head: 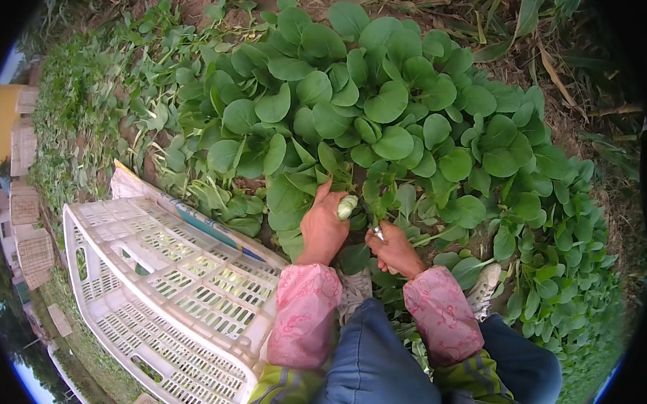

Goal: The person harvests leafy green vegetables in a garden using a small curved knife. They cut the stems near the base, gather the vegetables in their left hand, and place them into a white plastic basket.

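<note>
My left hand (323, 221) is closed around a leafy green plant, its pale cut-looking base (347, 207) showing beside the thumb and its leaves (290, 195) spreading beyond the fingers. To the right, my right hand (394, 247) grips a knife by its handle; the metal collar (378, 232) shows, and the blade points away from me, partly hidden among leaves. Dense broad-leaved greens (351, 102) grow just beyond both hands. Pink patterned sleeve covers are on both forearms.
A white slatted plastic crate (158, 298) lies at my left, with a printed sack or sheet (203, 219) along its far side. Flattened leaves (142, 102) cover soil at the upper left. More crates (25, 204) stand at the far left. Dry stalks (558, 74) lie at the upper right.
</note>
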A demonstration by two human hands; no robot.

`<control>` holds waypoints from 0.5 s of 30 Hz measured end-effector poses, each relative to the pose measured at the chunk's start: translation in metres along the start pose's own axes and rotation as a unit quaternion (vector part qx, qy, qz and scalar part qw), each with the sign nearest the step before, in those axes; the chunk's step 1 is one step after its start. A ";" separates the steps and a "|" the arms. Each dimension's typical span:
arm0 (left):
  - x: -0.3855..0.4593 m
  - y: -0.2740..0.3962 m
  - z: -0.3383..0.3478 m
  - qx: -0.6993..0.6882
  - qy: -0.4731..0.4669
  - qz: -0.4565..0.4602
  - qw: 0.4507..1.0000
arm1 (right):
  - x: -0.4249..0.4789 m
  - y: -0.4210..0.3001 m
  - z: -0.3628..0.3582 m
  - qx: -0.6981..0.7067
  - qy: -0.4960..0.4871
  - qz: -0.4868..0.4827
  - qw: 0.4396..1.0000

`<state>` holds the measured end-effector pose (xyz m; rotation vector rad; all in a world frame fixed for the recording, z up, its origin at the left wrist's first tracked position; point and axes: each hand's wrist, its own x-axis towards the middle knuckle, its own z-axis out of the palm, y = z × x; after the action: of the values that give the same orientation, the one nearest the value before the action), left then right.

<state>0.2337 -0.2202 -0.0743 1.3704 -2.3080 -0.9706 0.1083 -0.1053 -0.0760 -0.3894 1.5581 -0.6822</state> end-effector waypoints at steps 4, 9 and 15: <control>-0.005 -0.001 -0.003 0.029 -0.022 -0.043 0.998 | 0.008 -0.002 0.011 -0.035 0.062 -0.024 0.997; -0.005 0.000 -0.008 0.076 -0.048 -0.103 0.991 | 0.017 -0.006 0.013 -0.018 0.102 -0.039 0.994; -0.006 -0.002 -0.008 0.089 -0.066 -0.115 0.987 | 0.035 -0.001 0.010 0.033 0.069 -0.064 0.995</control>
<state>0.2423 -0.2193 -0.0699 1.7235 -2.4227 -0.9650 0.1144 -0.1297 -0.1019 -0.4014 1.6452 -0.8735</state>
